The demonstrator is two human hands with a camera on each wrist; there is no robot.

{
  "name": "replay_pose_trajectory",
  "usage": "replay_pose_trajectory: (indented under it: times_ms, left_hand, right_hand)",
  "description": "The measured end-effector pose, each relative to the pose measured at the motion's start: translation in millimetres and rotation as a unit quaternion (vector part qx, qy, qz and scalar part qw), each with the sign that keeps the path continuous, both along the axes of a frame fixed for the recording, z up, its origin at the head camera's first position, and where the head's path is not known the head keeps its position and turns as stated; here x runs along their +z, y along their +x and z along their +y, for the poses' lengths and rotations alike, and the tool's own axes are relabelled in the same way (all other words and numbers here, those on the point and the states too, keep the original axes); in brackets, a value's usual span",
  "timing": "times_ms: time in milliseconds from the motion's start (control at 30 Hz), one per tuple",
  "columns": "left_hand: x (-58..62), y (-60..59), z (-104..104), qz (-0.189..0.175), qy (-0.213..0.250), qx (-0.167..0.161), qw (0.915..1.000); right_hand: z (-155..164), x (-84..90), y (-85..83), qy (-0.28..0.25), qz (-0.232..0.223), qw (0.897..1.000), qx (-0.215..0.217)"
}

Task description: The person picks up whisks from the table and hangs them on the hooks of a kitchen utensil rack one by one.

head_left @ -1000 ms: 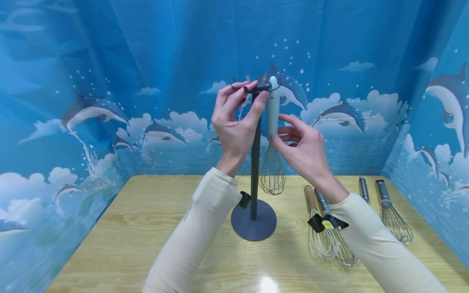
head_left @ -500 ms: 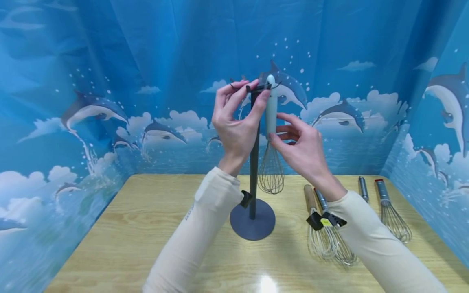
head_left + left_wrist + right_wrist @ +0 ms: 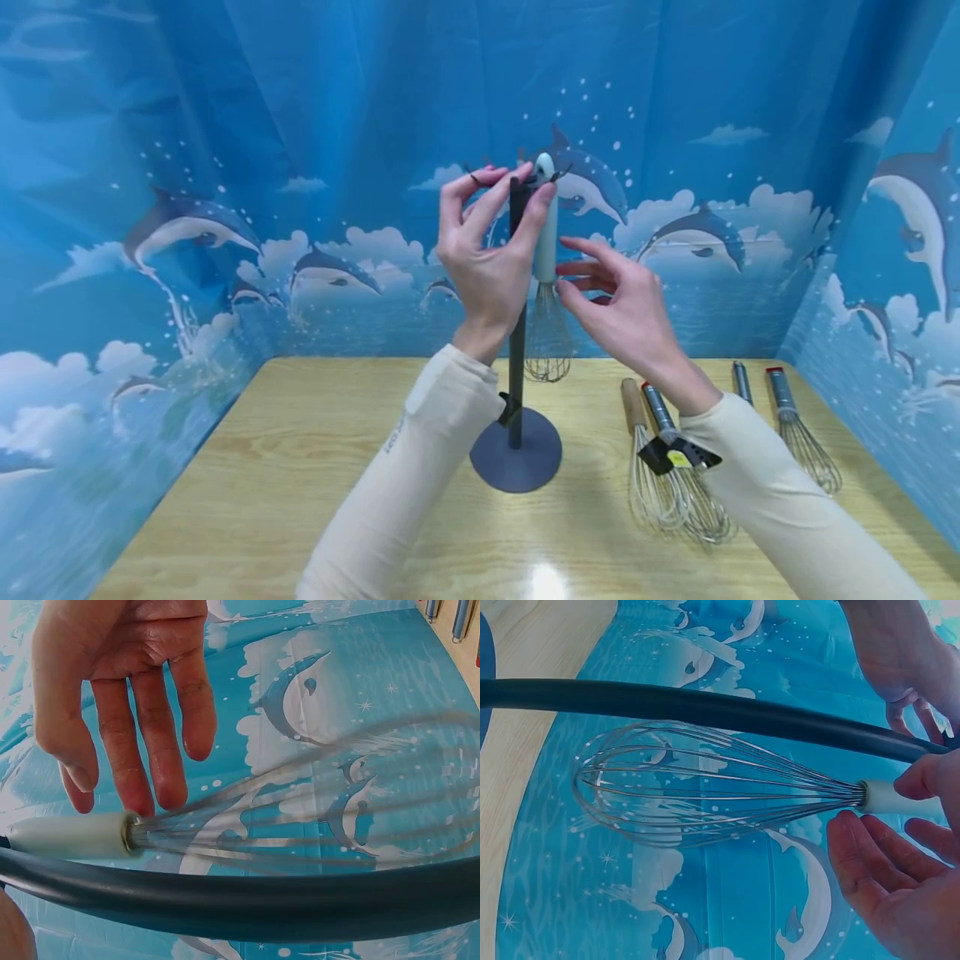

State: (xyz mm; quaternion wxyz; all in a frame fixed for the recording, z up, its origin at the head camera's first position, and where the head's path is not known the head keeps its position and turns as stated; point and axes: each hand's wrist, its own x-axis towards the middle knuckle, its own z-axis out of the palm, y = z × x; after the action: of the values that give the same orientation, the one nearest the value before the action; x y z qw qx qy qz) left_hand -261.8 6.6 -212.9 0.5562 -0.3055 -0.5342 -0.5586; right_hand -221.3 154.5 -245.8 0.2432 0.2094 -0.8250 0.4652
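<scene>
A whisk (image 3: 546, 242) with a pale green handle hangs upright, wires down, from a hook at the top of a black hook stand (image 3: 517, 333). My left hand (image 3: 483, 242) grips the hooked top of the stand between thumb and fingers, right beside the top of the whisk handle. My right hand (image 3: 622, 304) is just right of the lower handle, fingers spread and loosely bent, holding nothing. In the left wrist view the right hand's fingers (image 3: 161, 750) reach close to where the handle (image 3: 75, 836) meets the wires. The right wrist view shows the wire loops (image 3: 720, 787) beside the pole (image 3: 705, 709).
On the table (image 3: 315, 450), right of the stand's round base (image 3: 517, 467), lie a wooden-handled whisk (image 3: 633, 408) and a metal-handled whisk (image 3: 658, 408) under my right forearm. Farther right are another metal handle (image 3: 741, 379) and a whisk with a red-tipped handle (image 3: 783, 392). Blue dolphin-print curtains enclose the table.
My right hand has let go of the whisk handle and now sits apart from it. The whisk has shifted left, closer to the pole. The left hand keeps its grip on the stand's top.
</scene>
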Motion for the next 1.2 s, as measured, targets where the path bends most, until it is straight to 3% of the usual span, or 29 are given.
replay_pose_trajectory:
  times_ms: [400, 600, 733, 933, 1200]
  left_hand:
    - [1.0, -0.7, 0, 0.012, -0.030, 0.061, 0.9976]
    - [1.0, -3.1, -3, 0.056, -0.007, 0.047, 0.9973]
    - [-1.2, -3.3, -7, 0.060, 0.011, 0.036, 0.9975]
    - [-4.2, -3.2, -11, 0.043, 0.040, 0.005, 0.9983]
    - [-2.0, -2.3, -16, -0.035, 0.041, -0.033, 0.9980]
  right_hand:
    - [14, -7.3, 1.5, 0.033, -0.001, 0.999, -0.020]
    - [25, -16.2, 1.1, 0.067, -0.013, 0.996, -0.060]
    - [34, -22.9, 1.2, 0.090, -0.037, 0.992, -0.081]
    - [47, -33.1, 1.1, 0.117, -0.068, 0.986, -0.102]
    - [62, -47.5, -2.5, 0.143, -0.103, 0.977, -0.117]
